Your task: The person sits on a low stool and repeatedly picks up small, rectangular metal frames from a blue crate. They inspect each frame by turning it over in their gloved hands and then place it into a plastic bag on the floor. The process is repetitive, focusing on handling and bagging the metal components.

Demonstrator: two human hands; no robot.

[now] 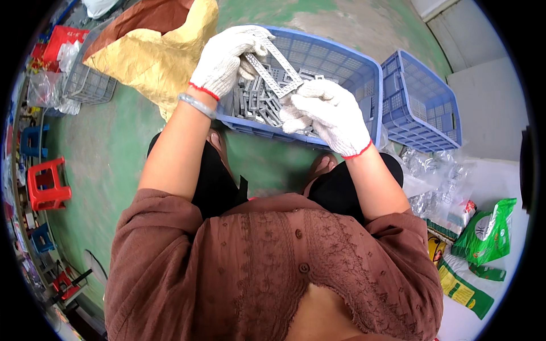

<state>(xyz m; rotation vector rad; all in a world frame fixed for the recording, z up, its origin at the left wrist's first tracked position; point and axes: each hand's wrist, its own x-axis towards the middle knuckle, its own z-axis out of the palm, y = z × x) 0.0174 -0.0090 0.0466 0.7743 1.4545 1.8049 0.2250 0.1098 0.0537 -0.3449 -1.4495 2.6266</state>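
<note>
Both my hands wear white knit gloves with red cuffs. Between them is a grey rectangular metal frame (265, 77), long and narrow with an open middle, tilted above a blue plastic basket (364, 71). My left hand (227, 58) is closed around the frame's far left end. At its near right corner, my right hand (330, 111) pinches it with thumb and fingers. Below, many similar small grey metal pieces (259, 102) lie heaped in the basket. The right hand's fingertips partly cover the pile.
A second blue basket (424, 128) stands to the right, beside clear plastic bags (441, 179) and a green bag (489, 233). A yellow-brown sack (156, 59) lies left, against a grey crate (91, 85). A red stool (48, 183) is further left on the green floor.
</note>
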